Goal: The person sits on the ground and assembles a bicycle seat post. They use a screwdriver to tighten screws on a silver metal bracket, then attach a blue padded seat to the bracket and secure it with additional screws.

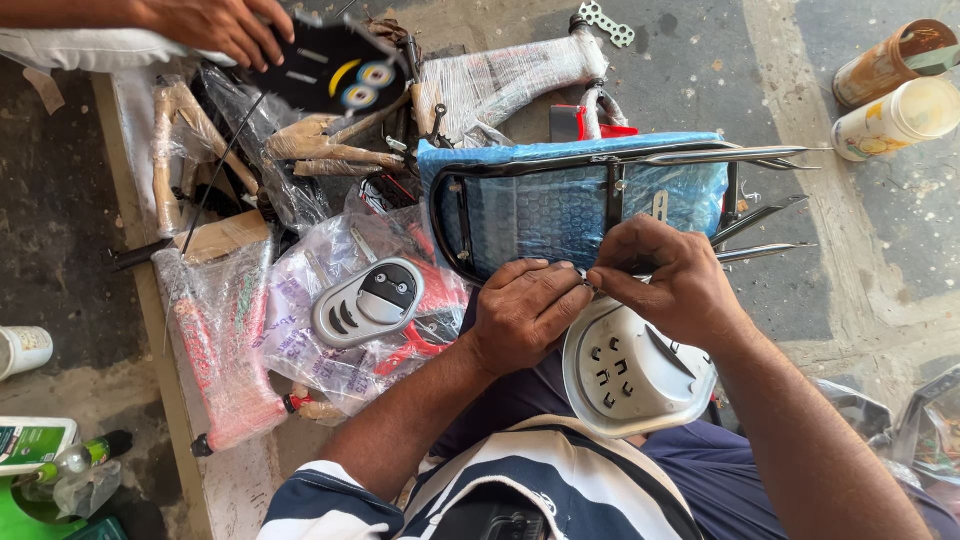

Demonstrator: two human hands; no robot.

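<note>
glossy black metal rack, matt white plastic cover

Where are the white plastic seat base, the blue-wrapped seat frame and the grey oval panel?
White plastic seat base (630,375), head view: its slotted underside.
Blue-wrapped seat frame (560,205), head view: the blue wrapping between the black bars.
Grey oval panel (368,302), head view: its middle.

I cannot tell what my left hand and right hand pinch between their fingertips: it is too small and covered. At eleven o'clock, another person's hand is cut off by the top edge. The white ribbed plastic cover on my lap is partly hidden under my hands. At five o'clock, a clear crinkled plastic bag runs past the edge.
</note>
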